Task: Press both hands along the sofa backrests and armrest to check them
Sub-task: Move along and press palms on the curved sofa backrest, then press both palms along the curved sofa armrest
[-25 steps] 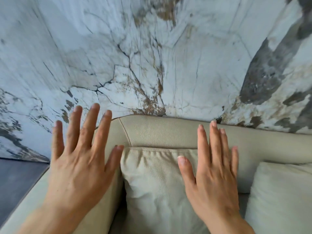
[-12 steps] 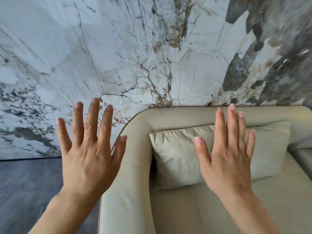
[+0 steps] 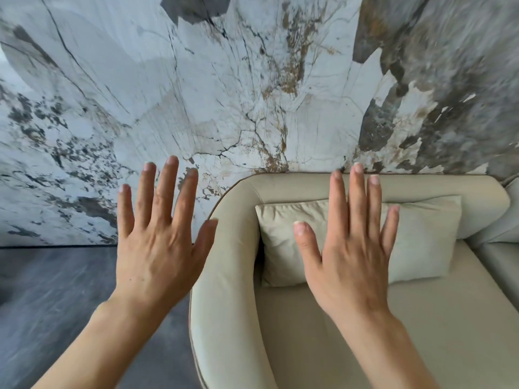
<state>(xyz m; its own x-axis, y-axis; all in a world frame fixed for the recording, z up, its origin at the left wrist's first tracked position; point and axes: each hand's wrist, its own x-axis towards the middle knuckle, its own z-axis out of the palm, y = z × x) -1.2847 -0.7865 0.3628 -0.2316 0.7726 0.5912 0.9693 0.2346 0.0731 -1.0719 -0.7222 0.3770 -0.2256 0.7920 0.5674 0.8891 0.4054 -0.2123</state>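
A beige sofa fills the lower right, with a curved armrest on its left side and a rounded backrest along the wall. A matching cushion leans against the backrest. My left hand is raised flat with fingers spread, held in the air left of the armrest, over the floor. My right hand is also flat and open, held above the cushion and the seat. Neither hand touches the sofa and neither holds anything.
A marble-patterned wall in white, grey and brown stands right behind the sofa. Dark grey floor lies left of the armrest. A second sofa section starts at the right edge.
Both hands have lifted back off the sofa corner and cushion. The view has pulled away, so more of the seat, armrest and floor shows.
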